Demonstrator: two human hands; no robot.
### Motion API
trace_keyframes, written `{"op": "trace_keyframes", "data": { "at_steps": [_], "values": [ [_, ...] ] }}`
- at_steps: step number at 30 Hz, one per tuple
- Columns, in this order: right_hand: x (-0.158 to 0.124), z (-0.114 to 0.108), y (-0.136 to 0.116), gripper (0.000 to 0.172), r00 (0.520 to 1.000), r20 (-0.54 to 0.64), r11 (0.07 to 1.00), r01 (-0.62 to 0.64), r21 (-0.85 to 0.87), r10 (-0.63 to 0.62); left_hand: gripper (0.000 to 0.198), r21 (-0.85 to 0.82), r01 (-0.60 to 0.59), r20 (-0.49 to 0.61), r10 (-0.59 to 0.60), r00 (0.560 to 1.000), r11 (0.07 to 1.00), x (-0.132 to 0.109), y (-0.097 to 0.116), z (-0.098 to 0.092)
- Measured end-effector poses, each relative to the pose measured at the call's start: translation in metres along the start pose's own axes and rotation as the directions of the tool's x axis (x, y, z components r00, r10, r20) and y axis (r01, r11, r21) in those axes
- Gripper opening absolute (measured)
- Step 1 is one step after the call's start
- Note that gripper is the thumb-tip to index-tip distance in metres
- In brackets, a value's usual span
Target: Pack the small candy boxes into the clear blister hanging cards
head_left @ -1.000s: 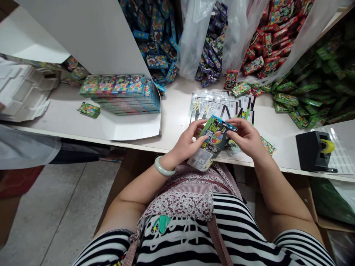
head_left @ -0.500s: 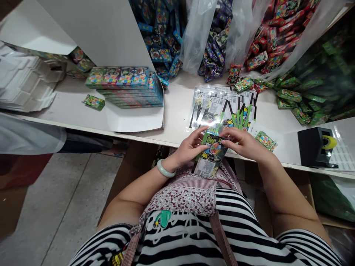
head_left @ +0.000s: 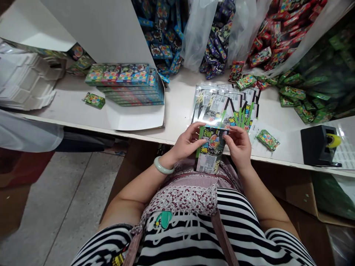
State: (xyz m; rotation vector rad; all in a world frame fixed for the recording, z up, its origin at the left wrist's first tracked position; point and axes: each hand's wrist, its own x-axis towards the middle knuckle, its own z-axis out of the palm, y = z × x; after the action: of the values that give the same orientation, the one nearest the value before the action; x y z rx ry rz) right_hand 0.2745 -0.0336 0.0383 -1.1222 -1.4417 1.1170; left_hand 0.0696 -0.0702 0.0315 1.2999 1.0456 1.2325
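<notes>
A black and green printed packet (head_left: 210, 149) is held upright over my lap, at the table's front edge. My left hand (head_left: 190, 142) grips its left side, thumb on the front. On the packet's upper right side, my right hand (head_left: 239, 145) pinches the edge between thumb and fingers. Just beyond both hands, several similar flat packets (head_left: 219, 105) lie fanned and overlapping on the white table (head_left: 179, 107). A small green box (head_left: 268, 140) rests to the right of my right hand.
Neatly stacked boxes (head_left: 124, 83) stand on a white tray at left, beside folded white cartons (head_left: 24, 81). Heaps of blue, purple, red (head_left: 274, 44) and green small boxes line the back. A black tape dispenser (head_left: 318, 146) sits at right. A person's sleeve (head_left: 33, 129) shows at far left.
My right hand has drawn in from over the packet to its right edge, its thumb now on the front. The packet is straighter. My left hand keeps its grip.
</notes>
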Motion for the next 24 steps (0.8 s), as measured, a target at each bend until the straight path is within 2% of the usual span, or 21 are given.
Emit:
{"op": "trace_keyframes", "data": {
  "at_steps": [3, 8, 10, 12, 16, 19, 21, 24],
  "values": [
    [0.003, -0.007, -0.001, 0.029, 1.000, 0.008, 1.000, 0.018, -0.018, -0.017, 0.047, -0.019, -0.023, -0.005, 0.023, 1.000, 1.000, 0.003, 0.001, 0.007],
    [0.011, -0.020, -0.010, 0.020, 0.985, 0.169, 0.987, 0.051, -0.155, -0.024, 0.023, 0.026, -0.109, -0.133, 0.112, 0.985, 0.994, 0.010, 0.005, 0.015],
    [0.016, -0.019, -0.016, 0.018, 0.983, 0.168, 0.982, 0.098, -0.163, -0.070, 0.020, 0.041, -0.112, -0.183, 0.117, 0.976, 0.993, 0.014, 0.009, 0.015],
    [0.021, -0.016, -0.022, 0.017, 0.987, 0.143, 0.991, 0.083, -0.100, -0.068, 0.017, 0.025, -0.096, -0.203, 0.099, 0.974, 0.995, 0.019, 0.013, 0.014],
    [0.027, -0.015, -0.027, 0.030, 0.978, 0.204, 0.998, -0.059, 0.025, 0.053, 0.026, -0.029, -0.115, -0.184, 0.108, 0.977, 0.993, 0.022, 0.021, 0.011],
    [0.029, -0.019, -0.031, 0.021, 0.962, 0.271, 0.999, 0.034, -0.022, -0.027, 0.016, 0.000, -0.183, -0.140, 0.181, 0.974, 0.983, 0.023, 0.024, 0.009],
    [0.030, -0.021, -0.035, 0.017, 0.954, 0.288, 0.994, 0.096, -0.049, -0.078, 0.016, 0.025, -0.211, -0.128, 0.213, 0.969, 0.977, 0.024, 0.027, 0.008],
    [0.036, -0.019, -0.044, 0.018, 0.954, 0.298, 0.997, 0.044, -0.070, -0.021, 0.015, 0.058, -0.166, -0.135, 0.173, 0.976, 0.984, 0.029, 0.035, 0.009]
  ]
}}
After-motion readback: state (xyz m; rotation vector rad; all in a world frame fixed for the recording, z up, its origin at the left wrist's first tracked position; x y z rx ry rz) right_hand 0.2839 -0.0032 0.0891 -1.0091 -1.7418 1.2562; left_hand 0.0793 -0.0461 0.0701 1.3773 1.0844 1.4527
